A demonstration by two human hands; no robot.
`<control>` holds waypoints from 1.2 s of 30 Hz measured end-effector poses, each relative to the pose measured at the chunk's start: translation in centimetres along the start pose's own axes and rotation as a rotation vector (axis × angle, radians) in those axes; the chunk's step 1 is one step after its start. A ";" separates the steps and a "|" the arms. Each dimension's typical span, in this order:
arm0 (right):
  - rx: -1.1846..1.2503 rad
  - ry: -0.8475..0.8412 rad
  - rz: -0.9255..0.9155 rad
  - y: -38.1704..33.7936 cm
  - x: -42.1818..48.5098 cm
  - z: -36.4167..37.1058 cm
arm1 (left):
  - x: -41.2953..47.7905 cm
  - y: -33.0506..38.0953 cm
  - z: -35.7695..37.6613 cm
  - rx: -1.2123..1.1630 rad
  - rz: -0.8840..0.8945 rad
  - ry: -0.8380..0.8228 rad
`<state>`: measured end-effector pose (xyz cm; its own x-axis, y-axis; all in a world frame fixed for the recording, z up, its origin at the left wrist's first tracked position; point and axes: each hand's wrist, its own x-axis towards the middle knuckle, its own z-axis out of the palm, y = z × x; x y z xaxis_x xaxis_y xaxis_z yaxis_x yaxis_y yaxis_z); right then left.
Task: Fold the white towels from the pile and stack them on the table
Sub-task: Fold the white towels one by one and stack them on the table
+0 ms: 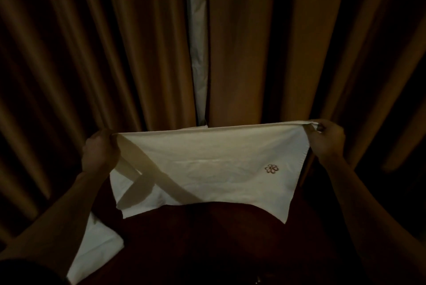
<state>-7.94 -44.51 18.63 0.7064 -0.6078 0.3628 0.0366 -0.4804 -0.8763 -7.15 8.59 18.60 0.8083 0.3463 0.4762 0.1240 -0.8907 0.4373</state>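
Note:
A white towel (207,169) with a small embroidered emblem near its right side hangs stretched in the air between my hands. My left hand (99,151) grips its upper left corner, and my right hand (327,139) pinches its upper right corner. The lower edge hangs loose above a dark red table surface (219,250). More white cloth (94,248) lies at the lower left, partly hidden under my left forearm.
Brown pleated curtains (92,54) fill the background, with a narrow pale gap (198,54) in the middle. The room is dim, and the table's edges are hard to make out.

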 end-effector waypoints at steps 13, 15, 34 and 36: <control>0.062 0.039 -0.031 -2.1 -1.6 -4.4 | -1.6 0.4 -3.3 0.015 0.147 -0.011; 0.053 0.064 -0.022 -2.5 -2.5 -5.1 | -1.6 -0.4 -3.5 0.059 0.193 -0.054; -0.077 0.063 -0.018 -0.5 -11.3 -10.8 | -8.3 -6.0 -6.8 0.003 0.301 -0.271; -0.093 0.058 -0.031 -0.4 -11.6 -10.9 | -8.5 -5.8 -7.2 -0.004 0.278 -0.275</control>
<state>-23.88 -44.13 18.26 0.6637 -0.6263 0.4090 -0.0098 -0.5541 -0.8324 -18.90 12.93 17.47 0.9350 -0.0007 0.3546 -0.1236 -0.9380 0.3240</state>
